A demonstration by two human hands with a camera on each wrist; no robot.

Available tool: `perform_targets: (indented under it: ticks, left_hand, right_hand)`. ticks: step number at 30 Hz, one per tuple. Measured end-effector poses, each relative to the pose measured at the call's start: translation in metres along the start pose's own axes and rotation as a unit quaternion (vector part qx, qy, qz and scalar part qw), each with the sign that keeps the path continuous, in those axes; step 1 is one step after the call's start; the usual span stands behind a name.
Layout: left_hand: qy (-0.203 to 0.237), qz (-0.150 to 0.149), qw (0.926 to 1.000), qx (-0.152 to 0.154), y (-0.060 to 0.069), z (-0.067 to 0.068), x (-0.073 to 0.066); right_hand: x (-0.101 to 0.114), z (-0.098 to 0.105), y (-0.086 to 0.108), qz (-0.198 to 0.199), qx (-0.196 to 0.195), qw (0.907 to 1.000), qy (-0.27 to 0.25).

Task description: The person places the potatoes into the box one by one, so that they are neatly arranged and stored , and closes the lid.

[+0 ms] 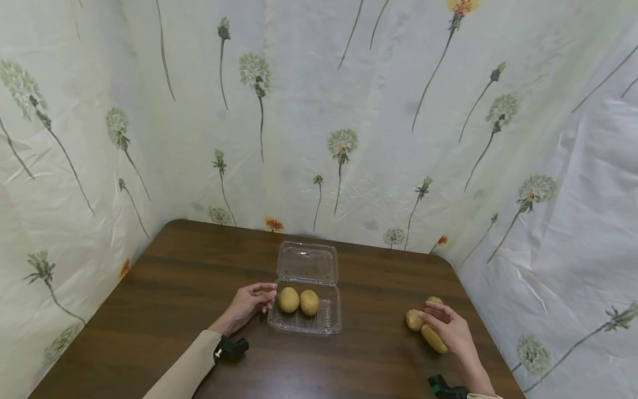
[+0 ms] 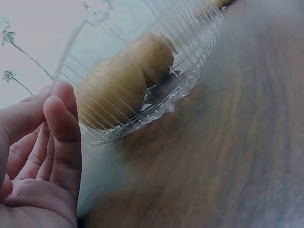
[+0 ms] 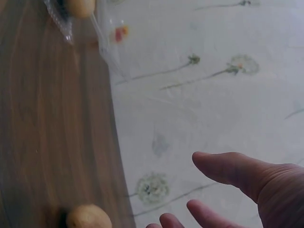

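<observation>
A clear plastic clamshell container [image 1: 333,313] stands on the table with its lid [image 1: 307,263] raised toward the back. Two potatoes, one on the left [image 1: 289,300] and one beside it [image 1: 309,302], lie inside. My left hand [image 1: 246,302] pinches the container's left rim between thumb and fingertip; the left wrist view shows this grip beside the ribbed wall [image 2: 187,83]. Over at the right, my right hand [image 1: 454,332] hovers above three loose potatoes: a round one [image 1: 413,320], a longer one [image 1: 433,339] and a partly hidden one [image 1: 435,300]. Its fingers are spread and hold nothing.
The brown wooden table [image 1: 199,266] has rounded back corners. A pale curtain [image 1: 299,138] with a dandelion print hangs behind it and along both sides. Each wrist wears a black camera mount, such as the left one [image 1: 231,347].
</observation>
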State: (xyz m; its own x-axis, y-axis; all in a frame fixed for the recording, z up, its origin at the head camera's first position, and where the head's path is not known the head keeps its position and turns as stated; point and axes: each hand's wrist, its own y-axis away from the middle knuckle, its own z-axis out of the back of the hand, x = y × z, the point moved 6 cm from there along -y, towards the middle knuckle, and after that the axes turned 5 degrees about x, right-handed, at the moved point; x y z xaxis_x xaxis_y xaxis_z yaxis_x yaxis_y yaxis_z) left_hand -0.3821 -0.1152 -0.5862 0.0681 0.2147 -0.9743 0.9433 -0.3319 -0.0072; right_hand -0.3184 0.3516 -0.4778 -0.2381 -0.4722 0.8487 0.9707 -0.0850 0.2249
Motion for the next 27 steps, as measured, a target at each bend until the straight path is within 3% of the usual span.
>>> perform_targets:
  ticks: [11, 27]
  left_hand:
    - [0.004, 0.006, 1.0000, 0.000, 0.002, -0.002, -0.004]
    - [0.007, 0.007, 0.9999, 0.004, 0.002, -0.002, -0.003]
  right_hand:
    - [-0.016, 0.028, 0.000, -0.009, -0.016, 0.9995, 0.024]
    - [-0.042, 0.033, -0.015, -0.045, 0.011, 0.9984, 0.033]
